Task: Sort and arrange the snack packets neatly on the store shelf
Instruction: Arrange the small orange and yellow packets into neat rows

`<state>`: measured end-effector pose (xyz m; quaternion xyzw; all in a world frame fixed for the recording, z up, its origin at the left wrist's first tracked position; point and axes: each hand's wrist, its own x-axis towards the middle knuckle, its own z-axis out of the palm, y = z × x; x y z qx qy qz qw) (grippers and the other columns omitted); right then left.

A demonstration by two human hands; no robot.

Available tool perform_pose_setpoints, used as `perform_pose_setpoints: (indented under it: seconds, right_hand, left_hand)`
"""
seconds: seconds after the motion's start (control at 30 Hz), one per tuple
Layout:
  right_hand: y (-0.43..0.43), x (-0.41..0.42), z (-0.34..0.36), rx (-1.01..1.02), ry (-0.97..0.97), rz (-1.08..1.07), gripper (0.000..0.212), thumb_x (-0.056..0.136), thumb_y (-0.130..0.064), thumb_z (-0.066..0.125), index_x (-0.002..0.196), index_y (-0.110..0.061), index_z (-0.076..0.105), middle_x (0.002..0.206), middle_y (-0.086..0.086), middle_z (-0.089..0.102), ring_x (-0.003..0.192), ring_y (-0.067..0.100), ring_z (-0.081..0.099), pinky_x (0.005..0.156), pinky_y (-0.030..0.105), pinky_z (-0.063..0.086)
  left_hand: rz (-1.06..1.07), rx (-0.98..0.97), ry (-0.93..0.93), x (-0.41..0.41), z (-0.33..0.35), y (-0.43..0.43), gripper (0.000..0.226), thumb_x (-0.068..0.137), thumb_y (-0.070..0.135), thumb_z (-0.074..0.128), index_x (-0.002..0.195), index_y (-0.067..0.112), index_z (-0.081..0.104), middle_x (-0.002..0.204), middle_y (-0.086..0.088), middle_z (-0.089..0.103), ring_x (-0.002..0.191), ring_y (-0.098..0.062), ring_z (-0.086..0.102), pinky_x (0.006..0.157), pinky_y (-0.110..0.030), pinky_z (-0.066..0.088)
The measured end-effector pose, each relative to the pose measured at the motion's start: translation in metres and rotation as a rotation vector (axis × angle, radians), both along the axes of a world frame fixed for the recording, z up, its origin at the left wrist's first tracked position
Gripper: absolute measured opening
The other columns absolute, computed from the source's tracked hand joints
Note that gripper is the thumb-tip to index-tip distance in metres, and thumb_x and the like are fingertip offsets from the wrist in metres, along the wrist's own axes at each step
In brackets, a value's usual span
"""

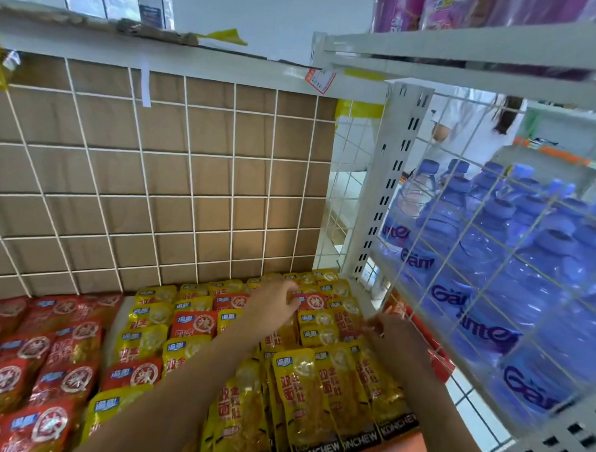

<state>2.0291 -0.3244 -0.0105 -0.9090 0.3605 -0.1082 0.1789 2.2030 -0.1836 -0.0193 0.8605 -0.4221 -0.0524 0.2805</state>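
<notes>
A wire grid [155, 185] backed by brown board fills most of the view and forms the rear wall of the shelf bay. To the right, behind a wire side panel [477, 233], a block of blue-capped water bottles [493, 268] is stacked in shrink wrap. The floor of the shelf is covered by snack packets. Red packets [44, 368] are spread in overlapping rows on the left. Yellow packets [299, 396] are packed on the right, from the front edge back to the grid, with a few red ones mixed in among them. A white slotted post [387, 178] stands at the back right corner between the snacks and the bottles.

Both forearms are stretched over the yellow packets. The left hand [272, 306] is held near the back right corner with its fingers bent against a lone red packet [315, 301] that lies among yellow ones. Whether that packet is gripped cannot be told. The right hand [394, 332] is set at the right edge of the shelf, just beside the side panel. Its bent fingers meet the tops of the yellow packets there, but they are blurred, so a grip cannot be confirmed. A small red and white price tag [319, 80] is fixed to the shelf edge above.
</notes>
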Motion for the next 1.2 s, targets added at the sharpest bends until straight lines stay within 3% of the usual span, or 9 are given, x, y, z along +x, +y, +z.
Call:
perform_pose_setpoints:
  seconds: [0.13, 0.3, 0.47, 0.7, 0.8, 0.87, 1.07, 1.2]
  right_hand:
    - [-0.005, 0.003, 0.002, 0.050, 0.035, -0.009, 0.025, 0.086, -0.044, 0.060, 0.098, -0.023, 0.065, 0.097, -0.007, 0.062, 0.087, 0.011, 0.060, 0.077, 0.030, 0.050]
    - [-0.011, 0.010, 0.001, 0.086, 0.084, 0.010, 0.014, 0.084, -0.032, 0.064, 0.093, -0.022, 0.066, 0.086, -0.011, 0.053, 0.085, 0.010, 0.056, 0.075, 0.028, 0.047]
    - [-0.012, 0.014, 0.002, 0.097, 0.066, 0.004, 0.007, 0.086, -0.022, 0.062, 0.090, -0.019, 0.066, 0.085, -0.011, 0.055, 0.083, 0.009, 0.053, 0.075, 0.026, 0.045]
    - [-0.007, 0.020, 0.007, 0.061, -0.047, -0.029, 0.006, 0.090, -0.022, 0.057, 0.088, -0.021, 0.062, 0.092, -0.004, 0.064, 0.082, 0.012, 0.057, 0.072, 0.030, 0.048]
    - [-0.005, 0.021, 0.009, 0.039, -0.114, -0.047, 0.006, 0.090, -0.020, 0.056, 0.085, -0.022, 0.059, 0.091, -0.005, 0.063, 0.081, 0.012, 0.055, 0.069, 0.028, 0.045]
    - [-0.003, 0.021, 0.013, 0.036, -0.170, -0.061, 0.006, 0.090, -0.019, 0.056, 0.085, -0.022, 0.058, 0.089, -0.006, 0.061, 0.080, 0.012, 0.053, 0.066, 0.028, 0.042]
    - [0.001, 0.022, 0.023, 0.035, -0.338, -0.087, 0.010, 0.091, -0.014, 0.054, 0.084, -0.022, 0.055, 0.086, -0.007, 0.056, 0.077, 0.011, 0.052, 0.062, 0.028, 0.041]
    - [0.002, 0.018, 0.027, 0.035, -0.444, -0.082, 0.012, 0.090, -0.013, 0.054, 0.083, -0.022, 0.055, 0.085, -0.007, 0.058, 0.079, 0.013, 0.054, 0.064, 0.029, 0.044]
  left_hand:
    - [-0.016, 0.128, -0.040, 0.008, -0.003, -0.012, 0.036, 0.092, 0.036, 0.053, 0.119, 0.013, 0.059, 0.118, -0.007, 0.057, 0.103, -0.020, 0.056, 0.091, -0.034, 0.046]
    - [0.000, 0.157, 0.000, 0.015, -0.003, -0.021, 0.042, 0.084, 0.037, 0.066, 0.118, 0.014, 0.060, 0.119, -0.006, 0.058, 0.110, -0.021, 0.054, 0.093, -0.035, 0.045]
    - [0.018, 0.144, 0.050, 0.016, -0.004, -0.024, 0.030, 0.083, 0.031, 0.069, 0.107, 0.016, 0.059, 0.109, -0.001, 0.063, 0.098, -0.017, 0.058, 0.083, -0.031, 0.048]
    - [0.027, 0.111, -0.027, 0.014, -0.004, -0.024, 0.018, 0.088, 0.026, 0.063, 0.103, 0.018, 0.059, 0.105, 0.001, 0.062, 0.087, -0.012, 0.052, 0.071, -0.023, 0.036]
    - [0.011, 0.040, -0.061, 0.013, -0.001, -0.024, 0.014, 0.089, 0.022, 0.061, 0.102, 0.016, 0.058, 0.104, 0.001, 0.061, 0.092, -0.014, 0.055, 0.072, -0.022, 0.036]
    - [0.013, -0.033, -0.035, 0.012, 0.005, -0.027, 0.009, 0.090, 0.018, 0.060, 0.097, 0.014, 0.057, 0.099, -0.001, 0.060, 0.085, -0.012, 0.053, 0.071, -0.022, 0.038]
    - [0.040, -0.247, 0.035, 0.012, 0.022, -0.032, 0.011, 0.090, 0.012, 0.059, 0.084, 0.017, 0.051, 0.079, 0.007, 0.053, 0.072, -0.008, 0.049, 0.056, -0.011, 0.034]
    - [0.043, -0.376, 0.054, 0.012, 0.033, -0.029, 0.009, 0.090, 0.011, 0.059, 0.083, 0.013, 0.052, 0.075, 0.007, 0.053, 0.070, -0.009, 0.051, 0.061, -0.012, 0.041]
